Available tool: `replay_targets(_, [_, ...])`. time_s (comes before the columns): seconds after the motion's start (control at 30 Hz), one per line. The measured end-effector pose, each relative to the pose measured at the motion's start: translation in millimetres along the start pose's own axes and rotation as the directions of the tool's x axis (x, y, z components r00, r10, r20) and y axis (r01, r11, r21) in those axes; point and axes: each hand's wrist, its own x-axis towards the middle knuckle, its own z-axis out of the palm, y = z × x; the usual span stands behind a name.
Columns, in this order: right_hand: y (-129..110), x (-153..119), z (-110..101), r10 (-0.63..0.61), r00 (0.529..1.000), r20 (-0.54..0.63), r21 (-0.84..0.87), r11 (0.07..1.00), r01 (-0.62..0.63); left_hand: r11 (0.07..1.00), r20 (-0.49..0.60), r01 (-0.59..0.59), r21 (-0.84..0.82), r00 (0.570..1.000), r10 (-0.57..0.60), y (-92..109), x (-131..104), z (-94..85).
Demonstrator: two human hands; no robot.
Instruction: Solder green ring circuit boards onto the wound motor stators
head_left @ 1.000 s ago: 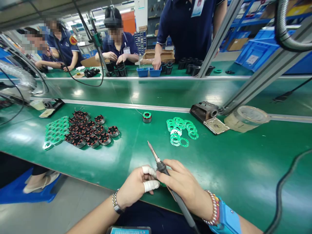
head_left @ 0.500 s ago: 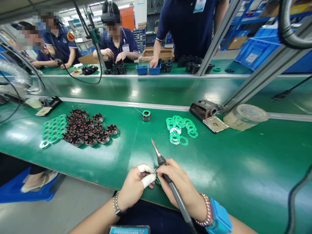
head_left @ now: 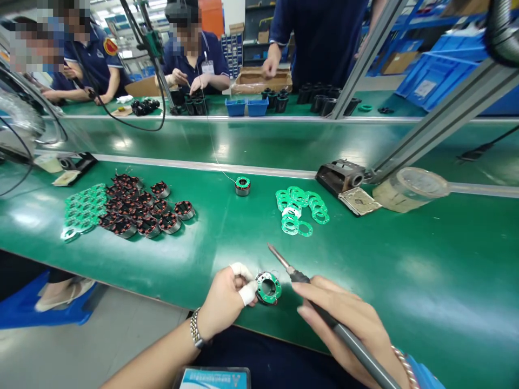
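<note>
My left hand [head_left: 231, 292], its thumb and finger wrapped in white tape, pinches the left edge of a motor stator [head_left: 268, 288]. A green ring-shaped circuit board faces up on that stator, and thin wires stick out at its top. In my right hand [head_left: 344, 319] is a soldering iron [head_left: 298, 276], gripped by its dark handle. The iron's tip points up and left, above the stator and apart from it. Farther back on the bench another stator [head_left: 243, 187] stands with a green ring on top and a thin solder wire [head_left: 216, 154] reaching down to it.
Bare stators [head_left: 141, 210] cluster at the left beside a sheet of green boards [head_left: 85, 208]. Loose green rings [head_left: 302, 208] lie right of centre. A soldering iron stand [head_left: 343, 181] and a cloudy plastic tub [head_left: 409, 189] stand at the right. Co-workers sit and stand across the bench.
My right hand has moved right and down with the soldering iron, away from the stator. The stator in my left hand now shows its green face. A co-worker's hand has lifted from the blue bins.
</note>
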Motion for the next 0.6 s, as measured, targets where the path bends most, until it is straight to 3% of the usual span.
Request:
replay_targets(0.13, [-7.6,1.8,-9.7,-0.022,0.999,0.043,0.028,0.999,0.020,1.000,0.012,0.011,0.025,1.000,-0.011,1.1,-0.1,-1.2])
replay_targets(0.6, [-6.5,-1.6,-3.9,0.006,0.991,0.133,0.082,0.996,-0.017,0.998,-0.018,-0.046,0.048,0.999,0.047,-4.2,-0.2,0.1])
